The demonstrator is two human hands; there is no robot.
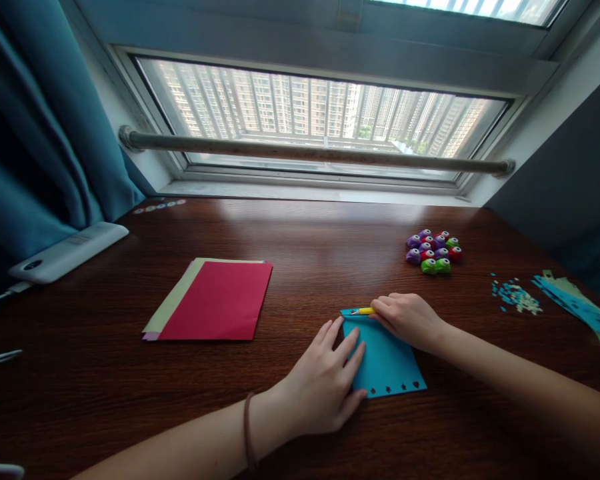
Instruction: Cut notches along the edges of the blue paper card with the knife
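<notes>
A blue sheet of paper (387,357) lies on the brown table, with small star-like holes and a heart-like hole along its near edge. My left hand (327,377) rests flat on its left side, fingers spread. My right hand (405,319) is closed around a yellow craft knife (366,311), whose metal tip touches the paper near its far left corner. A narrow strip at the paper's far edge shows beyond the knife. Part of the sheet is hidden under my left fingers.
Left of my hands lies a stack of coloured paper, red sheet (217,300) on top. Purple, red and green eyed figures (434,252) stand at the back right. Paper bits (517,297) and cut strips (577,307) lie far right; a white device (70,252) sits far left.
</notes>
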